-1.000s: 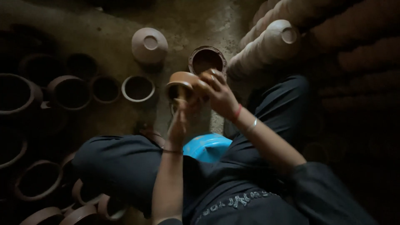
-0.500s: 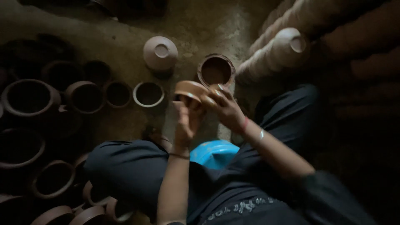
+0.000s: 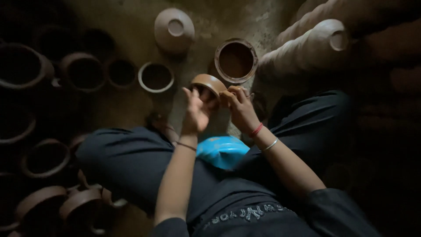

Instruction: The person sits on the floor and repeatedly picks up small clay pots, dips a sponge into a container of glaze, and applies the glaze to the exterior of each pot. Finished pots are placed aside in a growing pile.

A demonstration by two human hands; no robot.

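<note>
Small clay pot (image 3: 209,83) between both hands.

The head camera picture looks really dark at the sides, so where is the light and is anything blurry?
In the head view, light falls on the middle: the dusty floor, the upturned bowl and the small clay pot held by the left hand and right hand show clearly; the pots at left sink into shadow, the right edge is nearly black, and the picture is slightly soft all over.

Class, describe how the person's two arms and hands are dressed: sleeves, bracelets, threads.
Left hand: bare forearm, thin dark thread at the wrist, dark sleeve pushed up high. Right hand: red thread and slim silver bangle at the wrist, dark sleeve above the elbow.
</note>
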